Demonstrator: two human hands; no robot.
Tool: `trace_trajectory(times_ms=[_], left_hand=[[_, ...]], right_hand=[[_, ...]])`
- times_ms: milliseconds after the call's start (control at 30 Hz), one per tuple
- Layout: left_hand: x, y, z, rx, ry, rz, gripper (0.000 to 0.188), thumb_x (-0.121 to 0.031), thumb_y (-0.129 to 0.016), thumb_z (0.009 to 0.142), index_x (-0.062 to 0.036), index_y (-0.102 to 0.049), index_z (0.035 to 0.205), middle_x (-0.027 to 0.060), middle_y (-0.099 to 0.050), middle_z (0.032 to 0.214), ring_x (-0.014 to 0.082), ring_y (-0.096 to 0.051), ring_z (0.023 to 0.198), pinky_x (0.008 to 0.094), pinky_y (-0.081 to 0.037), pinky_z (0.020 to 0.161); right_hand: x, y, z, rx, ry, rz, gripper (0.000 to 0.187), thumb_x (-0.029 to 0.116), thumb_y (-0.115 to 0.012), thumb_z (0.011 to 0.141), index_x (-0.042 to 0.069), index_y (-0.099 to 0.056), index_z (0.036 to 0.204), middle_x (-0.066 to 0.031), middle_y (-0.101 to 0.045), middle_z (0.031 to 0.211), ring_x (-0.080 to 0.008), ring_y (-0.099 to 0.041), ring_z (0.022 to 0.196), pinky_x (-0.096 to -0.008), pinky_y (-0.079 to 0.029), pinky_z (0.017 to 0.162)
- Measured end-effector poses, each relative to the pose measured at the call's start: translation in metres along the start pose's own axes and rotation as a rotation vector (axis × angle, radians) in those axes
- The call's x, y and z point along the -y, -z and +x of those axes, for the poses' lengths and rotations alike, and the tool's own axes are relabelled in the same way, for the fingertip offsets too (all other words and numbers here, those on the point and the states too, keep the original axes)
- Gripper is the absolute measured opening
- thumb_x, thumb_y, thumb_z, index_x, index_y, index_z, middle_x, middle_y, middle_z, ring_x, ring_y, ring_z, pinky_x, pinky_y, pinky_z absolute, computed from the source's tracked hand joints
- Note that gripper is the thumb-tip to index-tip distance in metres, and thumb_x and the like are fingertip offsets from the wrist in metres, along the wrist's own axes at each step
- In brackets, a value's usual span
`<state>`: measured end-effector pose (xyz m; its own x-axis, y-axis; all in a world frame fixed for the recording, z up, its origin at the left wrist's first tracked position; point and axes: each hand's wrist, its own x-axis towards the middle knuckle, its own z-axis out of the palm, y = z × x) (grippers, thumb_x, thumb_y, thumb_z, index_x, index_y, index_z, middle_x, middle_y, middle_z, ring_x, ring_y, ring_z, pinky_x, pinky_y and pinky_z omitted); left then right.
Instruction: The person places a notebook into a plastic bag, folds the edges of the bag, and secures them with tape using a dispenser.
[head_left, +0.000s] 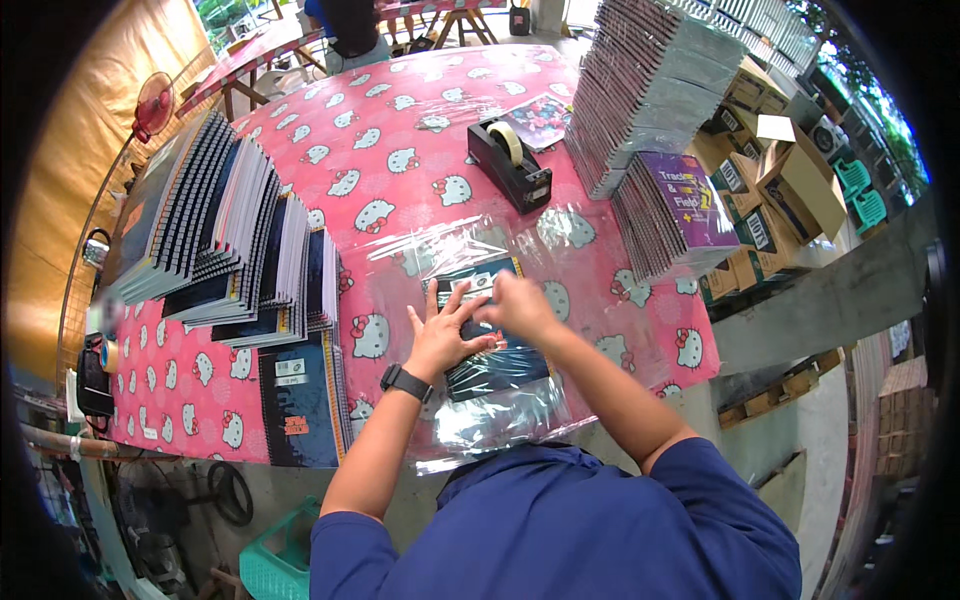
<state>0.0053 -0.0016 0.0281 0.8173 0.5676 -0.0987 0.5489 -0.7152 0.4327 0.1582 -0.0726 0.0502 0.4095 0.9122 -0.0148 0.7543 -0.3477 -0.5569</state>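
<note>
A dark blue spiral notebook lies in front of me, partly covered by clear plastic film that spreads around it on the table. My left hand, with a dark watch on the wrist, rests on the notebook with its fingers spread. Beside it, my right hand is over the notebook's right part, its fingers curled together. Whatever those fingers may hold is hidden. A black tape dispenser with a roll of tape stands beyond my hands.
Stacked spiral notebooks fan out at the left, with another dark notebook near the front edge. At the right rise a tall wrapped stack and purple-covered books. Cardboard boxes stand beyond. A person is at the far side.
</note>
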Motion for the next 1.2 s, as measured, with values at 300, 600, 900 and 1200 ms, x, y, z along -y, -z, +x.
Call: trace_trajectory(times_ms=[300, 600, 900, 1200], left_hand=[[0.011, -0.032, -0.053, -0.581, 0.152, -0.642, 0.062, -0.024, -0.054, 0.087, 0.0002, -0.029, 0.138, 0.0210, -0.032, 0.142, 0.0349, -0.029, 0.130, 0.0402, -0.021, 0.108], [-0.008, 0.034, -0.093, -0.315, 0.141, -1.278, 0.067, -0.008, -0.055, 0.072, -0.0015, -0.036, 0.136, 0.0098, -0.058, 0.110, 0.0186, -0.055, 0.099, 0.0311, -0.044, 0.082], [-0.009, 0.059, -0.006, -0.435, -0.082, -1.163, 0.080, -0.008, -0.082, 0.062, -0.0002, -0.034, 0.126, 0.0122, -0.051, 0.116, 0.0193, -0.054, 0.105, 0.0329, -0.048, 0.087], [-0.036, 0.075, -0.040, -0.894, -0.297, -1.085, 0.089, -0.023, -0.086, 0.056, -0.0062, -0.037, 0.128, 0.0134, -0.043, 0.131, 0.0240, -0.048, 0.114, 0.0403, -0.030, 0.104]], right_hand=[[-0.087, 0.033, -0.057, 0.340, -0.248, 0.292, 0.062, 0.040, -0.078, 0.067, -0.002, -0.057, 0.108, -0.0180, -0.064, 0.103, -0.0230, -0.063, 0.092, -0.0337, -0.050, 0.077], [-0.049, 0.071, -0.074, 0.159, -0.027, 0.704, 0.073, 0.006, -0.069, 0.071, 0.007, -0.035, 0.135, -0.0114, -0.053, 0.118, -0.0213, -0.054, 0.102, -0.0332, -0.042, 0.092], [-0.023, 0.052, -0.008, -0.041, 0.339, 1.034, 0.083, 0.008, -0.082, 0.061, 0.003, -0.034, 0.129, -0.0082, -0.046, 0.122, -0.0180, -0.046, 0.112, -0.0329, -0.037, 0.097], [-0.001, 0.094, -0.020, 0.043, 0.349, 1.218, 0.083, 0.036, -0.074, 0.073, 0.007, -0.030, 0.137, -0.0079, -0.048, 0.122, -0.0189, -0.046, 0.113, -0.0327, -0.043, 0.090]])
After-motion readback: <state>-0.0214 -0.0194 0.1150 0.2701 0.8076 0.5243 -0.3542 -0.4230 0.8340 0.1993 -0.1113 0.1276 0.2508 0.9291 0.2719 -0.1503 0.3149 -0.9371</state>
